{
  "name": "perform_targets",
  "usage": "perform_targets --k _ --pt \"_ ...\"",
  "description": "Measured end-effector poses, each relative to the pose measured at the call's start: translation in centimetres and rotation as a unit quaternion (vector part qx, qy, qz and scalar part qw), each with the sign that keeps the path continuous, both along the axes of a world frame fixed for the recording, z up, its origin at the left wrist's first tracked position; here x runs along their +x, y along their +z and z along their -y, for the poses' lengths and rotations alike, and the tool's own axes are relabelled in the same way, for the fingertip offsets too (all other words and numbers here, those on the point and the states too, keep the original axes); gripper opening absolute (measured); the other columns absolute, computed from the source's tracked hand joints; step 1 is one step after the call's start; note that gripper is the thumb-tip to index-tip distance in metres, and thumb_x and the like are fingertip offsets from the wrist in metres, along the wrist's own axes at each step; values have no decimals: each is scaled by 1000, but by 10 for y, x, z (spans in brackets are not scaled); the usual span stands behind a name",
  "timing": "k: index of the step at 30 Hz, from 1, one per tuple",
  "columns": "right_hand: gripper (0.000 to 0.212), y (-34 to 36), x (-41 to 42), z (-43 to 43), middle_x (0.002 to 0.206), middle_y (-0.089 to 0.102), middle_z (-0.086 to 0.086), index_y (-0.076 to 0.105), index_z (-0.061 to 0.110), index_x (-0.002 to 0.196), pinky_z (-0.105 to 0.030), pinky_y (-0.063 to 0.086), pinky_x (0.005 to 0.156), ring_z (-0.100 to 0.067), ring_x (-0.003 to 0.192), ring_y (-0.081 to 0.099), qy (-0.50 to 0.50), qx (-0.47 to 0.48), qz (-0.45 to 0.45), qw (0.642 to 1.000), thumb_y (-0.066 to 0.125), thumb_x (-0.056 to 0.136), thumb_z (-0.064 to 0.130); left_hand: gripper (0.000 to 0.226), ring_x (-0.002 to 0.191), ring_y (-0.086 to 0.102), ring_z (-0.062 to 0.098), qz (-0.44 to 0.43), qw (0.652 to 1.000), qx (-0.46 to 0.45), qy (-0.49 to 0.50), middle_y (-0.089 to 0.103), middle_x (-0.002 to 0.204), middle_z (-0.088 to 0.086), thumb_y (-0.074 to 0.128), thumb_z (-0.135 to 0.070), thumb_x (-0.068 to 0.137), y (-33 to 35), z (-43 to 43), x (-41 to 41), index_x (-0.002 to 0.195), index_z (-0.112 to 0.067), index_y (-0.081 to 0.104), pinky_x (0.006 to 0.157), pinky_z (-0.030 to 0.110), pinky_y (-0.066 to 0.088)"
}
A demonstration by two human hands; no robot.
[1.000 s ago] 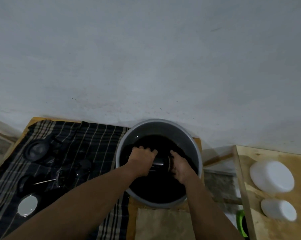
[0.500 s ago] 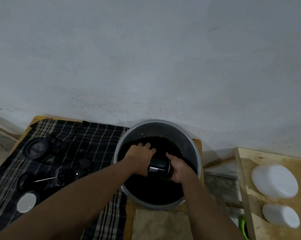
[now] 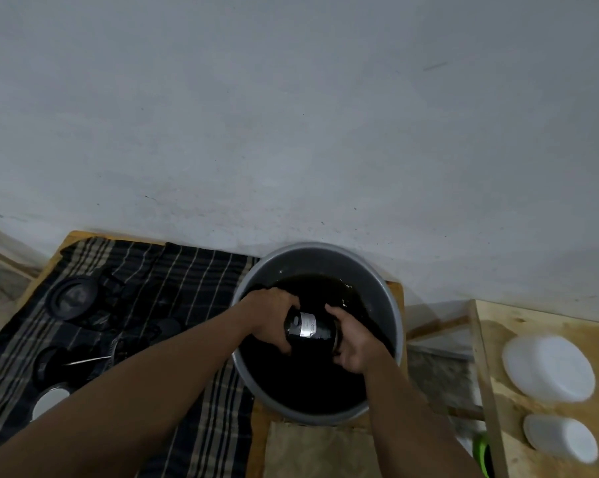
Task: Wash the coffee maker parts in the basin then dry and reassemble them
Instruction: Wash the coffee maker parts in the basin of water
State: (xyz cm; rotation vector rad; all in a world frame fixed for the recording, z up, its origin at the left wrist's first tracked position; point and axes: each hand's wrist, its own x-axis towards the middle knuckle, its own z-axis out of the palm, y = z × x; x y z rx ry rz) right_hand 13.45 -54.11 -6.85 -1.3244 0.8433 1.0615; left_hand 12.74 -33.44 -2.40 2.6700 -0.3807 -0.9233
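A grey round basin (image 3: pixel 311 257) holds dark water. Over it I hold a black cylindrical coffee maker body (image 3: pixel 310 327) on its side, a silver label facing up. My left hand (image 3: pixel 272 317) grips its left end and my right hand (image 3: pixel 355 341) grips its right end. More black coffee maker parts lie on a striped dark cloth (image 3: pixel 187 281) to the left: a round black lid (image 3: pixel 72 298), a plunger with a thin metal rod (image 3: pixel 87 360), and a shiny round disc (image 3: pixel 49 401).
A grey wall rises right behind the basin. To the right stands a wooden board (image 3: pixel 498 332) with two white round containers (image 3: pixel 548 369) (image 3: pixel 560 443). A green object (image 3: pixel 480 450) sits by its lower edge. A brown paper sheet (image 3: pixel 311 450) lies in front of the basin.
Both hands have lifted the black body up out of the dark water and turned it, so its silver label now shows. The camera view has shifted slightly.
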Motion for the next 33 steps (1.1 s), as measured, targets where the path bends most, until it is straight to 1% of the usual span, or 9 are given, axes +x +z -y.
perform_targets --k 3,7,11,16,20,23,26,29,33 --pt "44 -2 2 4 112 75 -15 65 14 128 -44 61 66 -33 100 69 -5 24 -8 1000 66 93 42 84 110 65 17 -20 1000 -23 0 68 124 -6 86 -59 60 2 -4 6 135 -32 60 95 34 53" --pt "44 -5 0 3 118 73 -17 67 13 128 -46 59 77 -35 104 68 -36 33 -14 999 66 93 40 90 111 64 18 -15 1000 -13 2 66 127 -4 86 -59 59 2 -4 6 139 -32 54 95 32 53" --pt "44 -7 0 1 118 74 -15 66 13 126 -44 60 75 -33 106 69 -50 49 7 998 66 94 44 99 107 61 19 -44 999 -9 23 59 126 -3 95 -52 51 7 -4 7 134 -25 47 91 35 55" --pt "64 -12 7 1 102 71 -11 66 10 125 -48 49 104 -33 104 64 -15 -170 115 979 60 91 64 91 107 60 21 -57 996 -25 59 59 128 3 92 -52 61 9 -3 7 134 -20 48 82 30 48" --pt "72 -3 3 7 120 73 -16 69 17 125 -50 52 104 -36 114 68 -23 24 10 999 65 81 74 90 110 60 23 -74 996 -31 49 58 129 3 91 -51 64 9 -3 3 136 -22 47 87 33 51" --pt "67 -2 0 7 120 73 -15 70 17 124 -48 56 96 -36 114 68 -24 48 -3 999 64 83 71 86 107 61 22 -73 996 -28 41 59 126 2 91 -51 64 10 -4 2 132 -23 48 89 35 54" --pt "64 -1 3 -3 115 75 -14 68 18 125 -47 59 89 -35 108 69 -47 -18 15 999 56 89 69 86 104 61 20 -66 996 -29 46 60 124 0 91 -53 62 12 -1 2 131 -23 49 89 36 54" --pt "55 -11 10 -11 113 71 -15 64 12 130 -48 52 101 -36 105 65 -26 -107 82 991 51 99 56 87 101 58 19 -53 996 -32 64 58 121 -1 90 -54 62 15 0 1 132 -21 48 86 33 52" --pt "36 4 10 -12 94 64 -8 61 12 110 -45 49 102 -31 99 61 35 -186 160 969 48 104 45 89 106 63 23 -35 998 8 54 61 125 3 89 -58 62 27 0 0 132 -18 49 86 36 54"
